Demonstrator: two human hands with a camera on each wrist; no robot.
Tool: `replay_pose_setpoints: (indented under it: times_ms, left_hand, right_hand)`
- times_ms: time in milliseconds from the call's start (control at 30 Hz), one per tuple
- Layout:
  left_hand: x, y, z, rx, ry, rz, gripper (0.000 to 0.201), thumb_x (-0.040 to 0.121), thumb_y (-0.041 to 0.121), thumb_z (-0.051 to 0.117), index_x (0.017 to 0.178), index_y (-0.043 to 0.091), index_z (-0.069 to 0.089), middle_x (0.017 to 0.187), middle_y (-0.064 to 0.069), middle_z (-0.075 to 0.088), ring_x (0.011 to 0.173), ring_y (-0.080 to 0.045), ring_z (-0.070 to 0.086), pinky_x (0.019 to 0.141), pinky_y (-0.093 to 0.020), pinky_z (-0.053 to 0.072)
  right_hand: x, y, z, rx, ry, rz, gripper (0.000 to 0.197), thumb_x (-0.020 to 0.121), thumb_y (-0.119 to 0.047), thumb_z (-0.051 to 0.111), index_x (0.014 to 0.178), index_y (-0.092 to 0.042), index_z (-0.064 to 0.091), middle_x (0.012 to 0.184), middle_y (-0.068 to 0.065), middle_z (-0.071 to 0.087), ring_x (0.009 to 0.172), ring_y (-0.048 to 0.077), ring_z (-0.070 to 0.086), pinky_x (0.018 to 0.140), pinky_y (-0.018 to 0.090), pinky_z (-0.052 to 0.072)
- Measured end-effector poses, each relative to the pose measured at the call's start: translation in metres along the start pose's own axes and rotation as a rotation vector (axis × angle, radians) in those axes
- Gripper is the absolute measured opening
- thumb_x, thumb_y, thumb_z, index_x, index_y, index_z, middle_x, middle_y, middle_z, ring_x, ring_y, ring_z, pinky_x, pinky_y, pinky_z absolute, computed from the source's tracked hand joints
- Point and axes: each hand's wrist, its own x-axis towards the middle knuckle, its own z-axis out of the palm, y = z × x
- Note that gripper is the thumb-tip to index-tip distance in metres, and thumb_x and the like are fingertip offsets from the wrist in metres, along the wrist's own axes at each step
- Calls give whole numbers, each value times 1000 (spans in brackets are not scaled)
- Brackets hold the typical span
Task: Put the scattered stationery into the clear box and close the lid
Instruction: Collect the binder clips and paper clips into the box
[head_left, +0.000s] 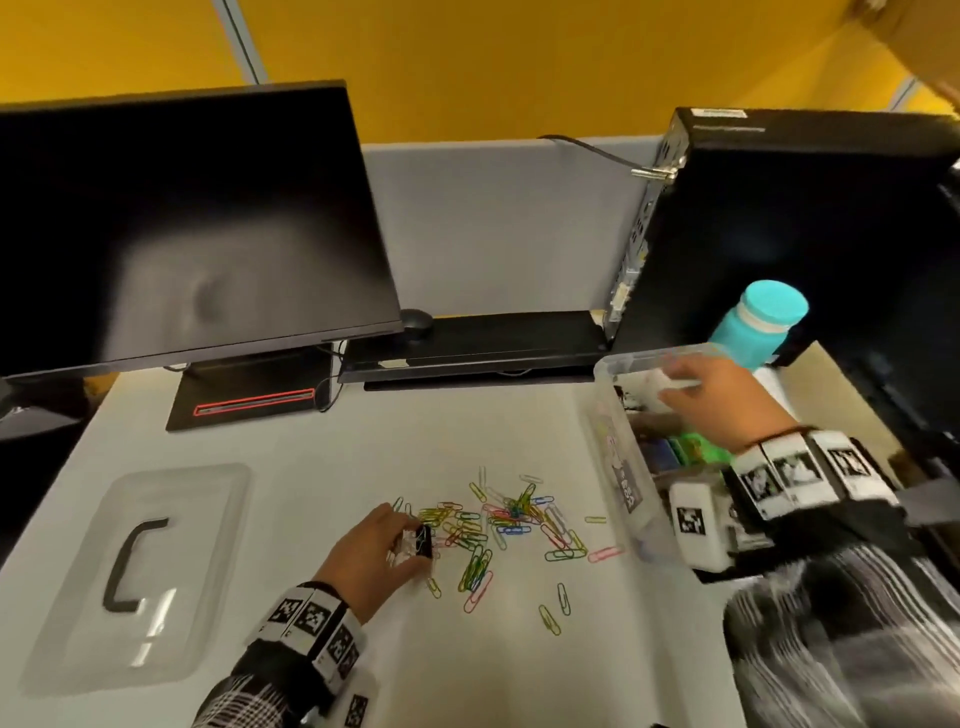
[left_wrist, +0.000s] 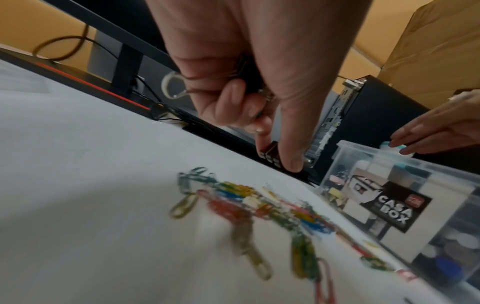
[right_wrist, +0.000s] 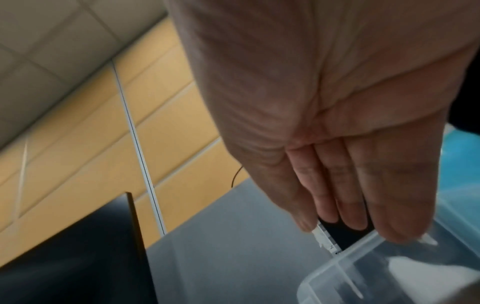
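left hand (head_left: 383, 550) pinching black binder clips (head_left: 423, 540) beside the paper clips (head_left: 506, 525) scattered on the desk (head_left: 322, 452) | right hand (head_left: 711, 402) hovering flat, fingers together, over clear box (head_left: 615, 441) | lid (head_left: 140, 577) lying off, far left

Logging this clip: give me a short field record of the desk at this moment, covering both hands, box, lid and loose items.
left hand: at the left edge of the paper clips, grip on a black binder clip
right hand: open, fingers straight above the clear box
clear box: open, at the desk's right side, already holds items
lid: off, flat on the desk, far left
paper clips: coloured, scattered on the desk between lid and box
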Motion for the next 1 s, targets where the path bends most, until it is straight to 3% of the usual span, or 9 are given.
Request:
replay_pose_setpoints:
  times_ms: [133, 300, 400, 500, 567, 700, 867, 1000]
  left_hand:
    - [36, 57, -5, 4, -18, 123, 34, 85, 39, 64, 116, 29, 56, 84, 16, 40, 70, 2, 45, 64, -8, 33]
    - [103, 154, -21, 149, 11, 288, 38, 89, 38, 57, 124, 25, 49, 102, 7, 42, 82, -11, 52, 73, -23, 43]
    - [146, 203, -27, 244, 5, 320, 43, 89, 33, 57, 128, 18, 47, 120, -2, 43, 94, -25, 60, 82, -37, 51]
    - [181, 241, -22, 384, -75, 324, 40, 88, 25, 59, 123, 8, 49, 126, -11, 40, 98, -36, 59, 81, -42, 49]
    - [196, 257, -14, 479, -141, 341, 34, 87, 17, 59, 118, 4, 52, 126, -14, 40, 100, -38, 59, 81, -43, 49]
    - [213, 269, 7, 616, -245, 324, 36, 91, 10, 53, 125, -1, 51, 133, -16, 38, 110, -39, 56, 90, -41, 47]
    - [222, 269, 19, 547, -243, 303, 44, 90, 19, 59, 129, 3, 50, 133, -15, 39, 110, -34, 56, 91, -39, 46]
    - [213, 257, 17, 341, -171, 347, 44, 90, 23, 57, 132, 11, 49, 130, -11, 47, 114, -29, 55, 96, -39, 46]
  right_hand:
    - [-31, 43, -3, 0, -65, -60, 34, 92, -18, 56, 125, -14, 56, 130, 10, 54, 117, 26, 52, 94, 30, 37]
    - [-33, 101, 2, -44, 14, 16, 55, 90, -21, 58, 139, -6, 39, 146, 16, 38, 135, 32, 34, 114, 42, 25]
    - [-41, 112, 20, -84, 11, -9, 66, 93, -36, 51, 148, -14, 23, 157, 7, 20, 146, 26, 10, 120, 42, 9]
    - [-48, 113, 34, -210, 146, -41, 65, 93, -45, 42, 148, -15, 24, 158, 3, 19, 147, 24, 6, 120, 42, 12]
    - [-49, 115, 39, -273, 227, -70, 64, 94, -48, 37, 147, -12, 29, 156, 6, 25, 146, 26, 12, 119, 43, 16]
    - [-47, 118, 43, -297, 236, -80, 64, 94, -48, 36, 146, -12, 30, 155, 5, 25, 146, 25, 10, 119, 42, 15]
    - [-48, 117, 44, -279, 258, -72, 63, 94, -50, 36, 146, -16, 30, 155, 3, 26, 147, 22, 8, 120, 39, 11]
    - [-49, 117, 43, -257, 266, -83, 61, 94, -49, 36, 145, -16, 32, 154, 3, 29, 146, 22, 10, 119, 41, 13]
